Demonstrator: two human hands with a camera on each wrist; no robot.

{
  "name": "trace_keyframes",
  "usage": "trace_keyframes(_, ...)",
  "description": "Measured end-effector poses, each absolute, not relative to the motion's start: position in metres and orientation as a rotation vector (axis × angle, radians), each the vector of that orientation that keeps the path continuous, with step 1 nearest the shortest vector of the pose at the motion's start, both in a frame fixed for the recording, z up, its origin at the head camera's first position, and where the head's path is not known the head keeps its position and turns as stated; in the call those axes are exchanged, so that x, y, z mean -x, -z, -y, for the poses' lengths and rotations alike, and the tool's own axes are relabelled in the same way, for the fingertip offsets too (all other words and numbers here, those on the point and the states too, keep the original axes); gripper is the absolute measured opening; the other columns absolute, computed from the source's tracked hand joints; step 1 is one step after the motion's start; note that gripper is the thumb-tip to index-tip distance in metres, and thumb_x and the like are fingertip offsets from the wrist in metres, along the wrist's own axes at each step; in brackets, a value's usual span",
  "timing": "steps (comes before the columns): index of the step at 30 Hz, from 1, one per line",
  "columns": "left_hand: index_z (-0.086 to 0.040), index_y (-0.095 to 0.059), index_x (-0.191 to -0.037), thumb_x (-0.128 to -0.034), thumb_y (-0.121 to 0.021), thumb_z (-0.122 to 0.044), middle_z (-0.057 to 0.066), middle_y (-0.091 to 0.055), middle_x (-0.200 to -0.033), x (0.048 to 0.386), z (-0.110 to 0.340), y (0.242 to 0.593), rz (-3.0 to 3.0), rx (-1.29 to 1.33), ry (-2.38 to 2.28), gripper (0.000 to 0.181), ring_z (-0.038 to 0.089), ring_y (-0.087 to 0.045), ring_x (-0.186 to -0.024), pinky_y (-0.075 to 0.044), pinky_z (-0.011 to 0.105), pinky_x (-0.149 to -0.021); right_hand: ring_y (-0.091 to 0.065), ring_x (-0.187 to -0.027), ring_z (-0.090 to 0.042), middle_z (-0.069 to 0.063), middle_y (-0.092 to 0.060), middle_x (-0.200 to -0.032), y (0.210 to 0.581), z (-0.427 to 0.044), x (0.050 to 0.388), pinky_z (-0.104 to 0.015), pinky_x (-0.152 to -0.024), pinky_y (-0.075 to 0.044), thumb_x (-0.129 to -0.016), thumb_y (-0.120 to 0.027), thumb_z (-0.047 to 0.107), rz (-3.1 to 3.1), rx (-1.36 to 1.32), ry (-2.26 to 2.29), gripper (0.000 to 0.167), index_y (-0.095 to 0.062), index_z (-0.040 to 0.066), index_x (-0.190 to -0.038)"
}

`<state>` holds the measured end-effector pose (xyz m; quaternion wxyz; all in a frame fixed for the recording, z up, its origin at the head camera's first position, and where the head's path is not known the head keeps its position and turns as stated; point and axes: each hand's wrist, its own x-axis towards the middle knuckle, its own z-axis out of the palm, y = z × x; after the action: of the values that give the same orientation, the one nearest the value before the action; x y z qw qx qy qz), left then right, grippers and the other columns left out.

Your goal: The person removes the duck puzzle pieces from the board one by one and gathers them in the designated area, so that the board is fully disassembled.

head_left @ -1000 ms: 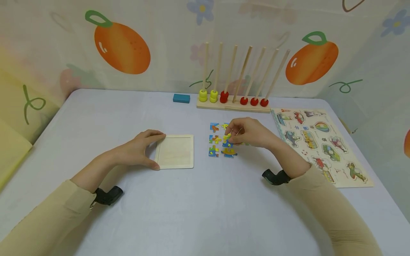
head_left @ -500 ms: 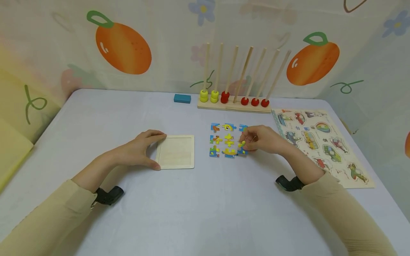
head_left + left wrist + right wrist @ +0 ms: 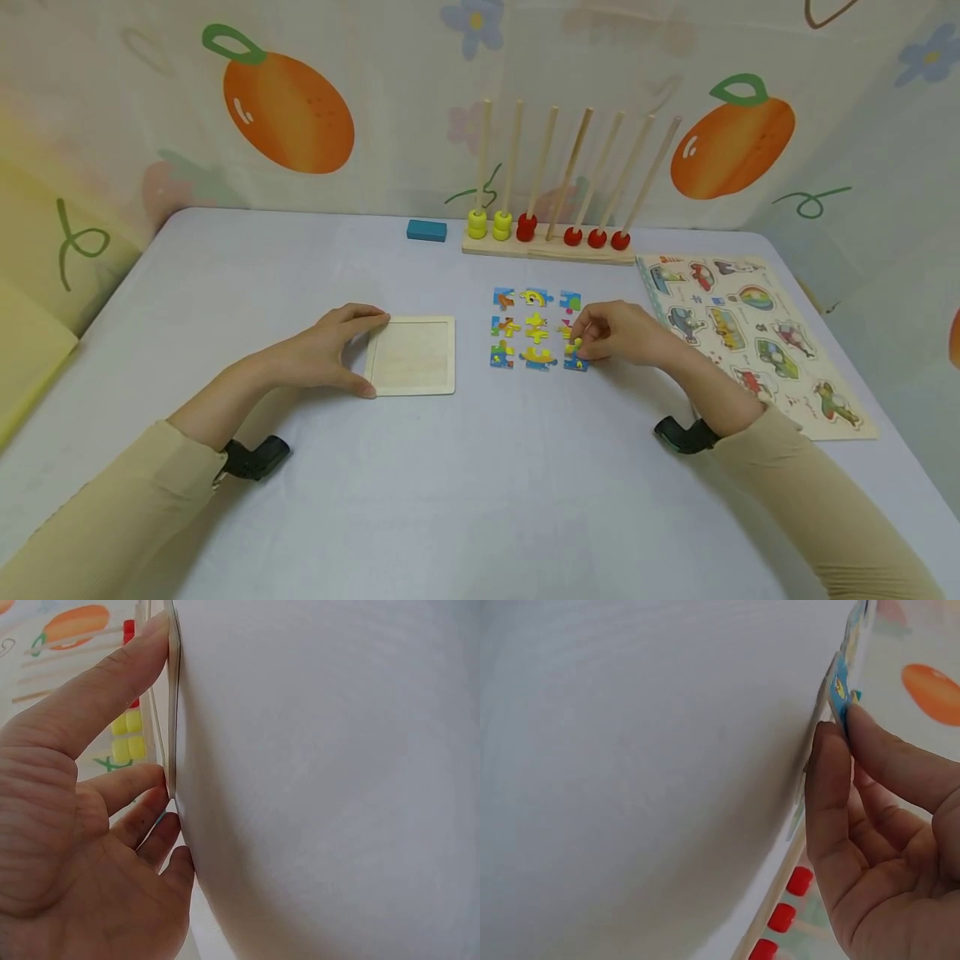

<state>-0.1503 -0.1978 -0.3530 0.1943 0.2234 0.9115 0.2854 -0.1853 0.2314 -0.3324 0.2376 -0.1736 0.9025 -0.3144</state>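
On the left, my left hand (image 3: 315, 354) holds a shallow square wooden puzzle tray (image 3: 411, 357) by its left side, thumb at the near corner and fingers at the far one. The tray shows a bare recess. To its right, several blue and yellow jigsaw pieces (image 3: 537, 327) lie apart in three rows. My right hand (image 3: 618, 335) is over the right column and pinches the near-right jigsaw piece (image 3: 575, 364) between thumb and forefinger. In the right wrist view this jigsaw piece (image 3: 838, 686) is tilted at the fingertips. The hand partly covers the middle-right piece.
A wooden bead rack (image 3: 547, 250) with upright rods and red and yellow beads stands at the back. Left of it lies a teal block (image 3: 427, 231). A picture puzzle board (image 3: 757, 342) lies at the right, partly under my right forearm. A patterned cloth (image 3: 405, 108) hangs behind.
My right hand has carried the jigsaw piece from above the middle column rightward and lowered it to the near-right place in the layout. My left hand and the tray stay put.
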Motion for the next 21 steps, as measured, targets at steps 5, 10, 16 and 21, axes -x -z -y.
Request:
trace_keyframes(5,-0.004,-0.033,-0.153,-0.0731,-0.086,-0.040,0.017,-0.026,-0.158,0.1504,0.1982,0.3529,-2.558,-0.619,-0.796,0.102,0.038,-0.024,-0.145,-0.028,0.063,-0.116,-0.057,-0.073,-0.014,-0.006,-0.067,-0.082,0.3353,-0.2303,0.1854,-0.021,-0.065,-0.048,-0.086,-0.074,0.010,-2.518,0.455,0.822,0.020,-0.068,0.002,-0.104)
trace_keyframes(10,-0.003,-0.034,-0.152,-0.0728,-0.086,-0.039,0.018,-0.027,-0.157,0.1508,0.1989,0.3527,-2.561,-0.639,-0.797,0.102,0.040,-0.025,-0.144,-0.029,0.064,-0.115,-0.058,-0.075,-0.014,-0.007,-0.069,-0.086,0.3369,-0.2276,0.1859,-0.022,-0.067,-0.047,-0.085,-0.075,0.011,-2.572,0.462,0.778,0.020,-0.070,0.003,-0.102)
trace_keyframes(16,-0.003,-0.034,-0.152,-0.0727,-0.086,-0.039,0.018,-0.027,-0.157,0.1520,0.2006,0.3523,-2.564,-0.634,-0.790,0.102,0.039,-0.025,-0.144,-0.029,0.063,-0.116,-0.060,-0.077,-0.014,-0.008,-0.070,-0.088,0.3369,-0.2252,0.1858,-0.023,-0.069,-0.048,-0.084,-0.077,0.012,-2.595,0.478,0.768,0.021,-0.071,0.003,-0.102)
trace_keyframes(21,-0.002,-0.033,-0.152,-0.0724,-0.087,-0.036,0.020,-0.027,-0.156,0.1515,0.2012,0.3532,-2.552,-0.635,-0.815,0.102,0.041,-0.025,-0.144,-0.028,0.064,-0.116,-0.059,-0.077,-0.015,-0.008,-0.069,-0.087,0.3369,-0.2242,0.1851,-0.022,-0.068,-0.047,-0.083,-0.077,0.010,-2.597,0.497,0.795,0.022,-0.071,0.003,-0.102)
